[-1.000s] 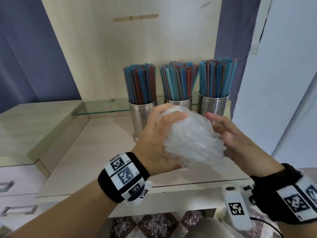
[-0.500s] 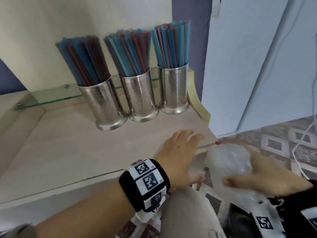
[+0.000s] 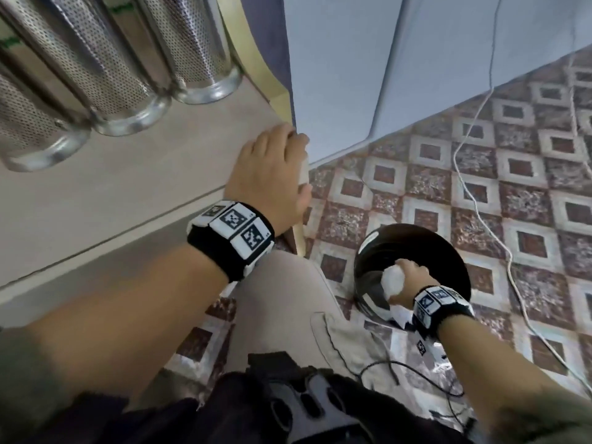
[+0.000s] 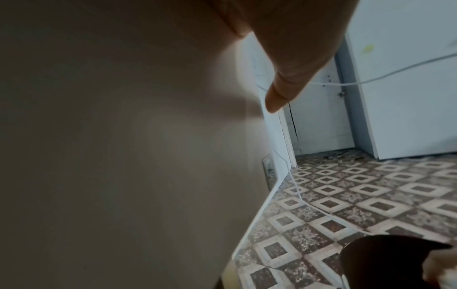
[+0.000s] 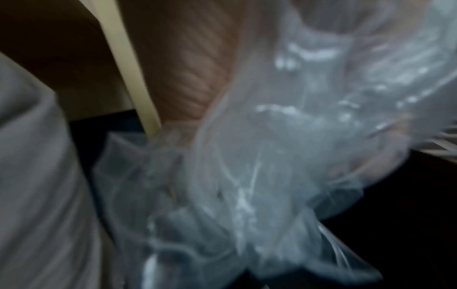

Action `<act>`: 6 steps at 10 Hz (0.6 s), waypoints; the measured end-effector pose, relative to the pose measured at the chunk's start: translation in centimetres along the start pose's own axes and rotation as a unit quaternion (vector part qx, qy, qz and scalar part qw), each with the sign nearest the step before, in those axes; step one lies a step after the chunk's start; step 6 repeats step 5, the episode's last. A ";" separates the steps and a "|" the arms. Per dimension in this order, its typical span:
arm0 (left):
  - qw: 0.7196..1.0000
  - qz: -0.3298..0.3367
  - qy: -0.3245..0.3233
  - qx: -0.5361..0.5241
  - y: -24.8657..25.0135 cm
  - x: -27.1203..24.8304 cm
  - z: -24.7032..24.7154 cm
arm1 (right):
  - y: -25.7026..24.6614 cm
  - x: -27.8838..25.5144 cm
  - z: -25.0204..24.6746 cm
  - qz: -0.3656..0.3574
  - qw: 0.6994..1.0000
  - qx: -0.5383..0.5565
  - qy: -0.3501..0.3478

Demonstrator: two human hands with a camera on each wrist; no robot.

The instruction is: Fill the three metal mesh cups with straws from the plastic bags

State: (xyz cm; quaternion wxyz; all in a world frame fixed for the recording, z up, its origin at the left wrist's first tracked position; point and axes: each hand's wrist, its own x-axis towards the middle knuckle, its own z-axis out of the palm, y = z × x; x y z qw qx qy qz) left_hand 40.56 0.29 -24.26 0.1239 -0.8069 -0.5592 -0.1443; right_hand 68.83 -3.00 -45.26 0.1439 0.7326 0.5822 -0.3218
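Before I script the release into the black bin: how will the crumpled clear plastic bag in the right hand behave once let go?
The crumpled clear plastic bag looks thin and floppy, wadded small inside the right hand, so it will probably spring partly open. It seems very light and may drift rather than drop straight into the round black bin below.

Three silvery perforated metal mesh cups (image 3: 137, 62) gleam on a pale beige wooden desktop (image 3: 128, 193). The tiled floor (image 3: 480, 193) repeats maroon squares framed in cream. A crumpled clear, whitish plastic bag (image 3: 392, 281) shows against a glossy black round bin (image 3: 448, 251). Wristbands (image 3: 234, 235) are black with black-and-white square markers.
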 end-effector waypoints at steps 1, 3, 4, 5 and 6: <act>1.000 -0.005 0.021 0.011 0.3 0.0 0.1 | 1.7 2.2 1.2 0.038 0.998 0.046 0.031; 0.999 -0.017 0.029 0.039 0.6 0.0 0.6 | 3.2 5.7 3.3 0.138 0.976 0.156 0.056; 0.998 -0.027 0.021 0.053 0.6 0.1 0.6 | 2.9 6.2 4.0 0.173 0.981 0.067 0.052; 0.997 -0.034 0.019 0.062 0.9 0.3 0.5 | 1.9 6.4 4.3 0.116 0.992 0.045 0.017; 0.997 -0.034 0.019 0.062 0.9 0.3 0.5 | 1.9 6.4 4.3 0.116 0.992 0.045 0.017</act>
